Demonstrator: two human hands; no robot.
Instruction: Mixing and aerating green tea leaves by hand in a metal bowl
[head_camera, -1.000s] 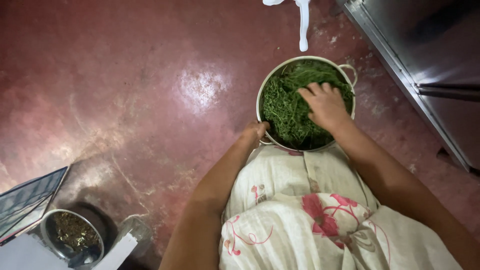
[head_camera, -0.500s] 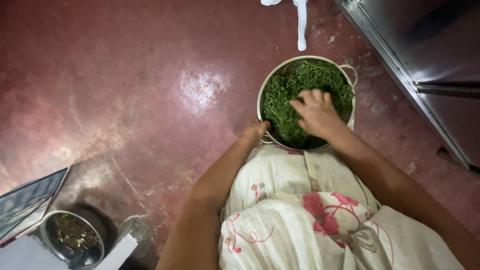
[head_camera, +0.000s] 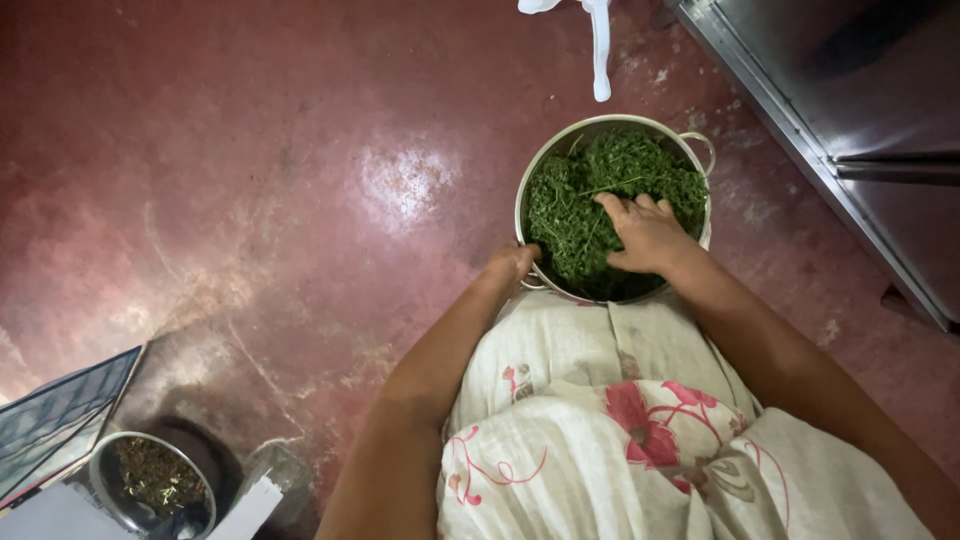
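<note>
A steel pot (head_camera: 532, 180) with side handles stands on the red floor just beyond my lap, filled with chopped green leaves (head_camera: 590, 190). My right hand (head_camera: 645, 232) lies palm down on the leaves inside the pot, its fingers spread and pressing into them. At the pot's near left edge my left hand (head_camera: 512, 262) grips the rim. My white dress with pink flowers (head_camera: 620, 420) fills the lower middle of the view.
A small steel bowl (head_camera: 105, 490) of dark scraps sits at the bottom left, next to a dark slatted tray (head_camera: 55, 415) and a white card (head_camera: 250, 505). A steel cabinet (head_camera: 850, 110) runs along the right. A white plastic piece (head_camera: 598, 45) lies beyond the pot.
My right hand has slid from the pot's far right side toward the near middle of the leaves. The left hand has stayed on the rim.
</note>
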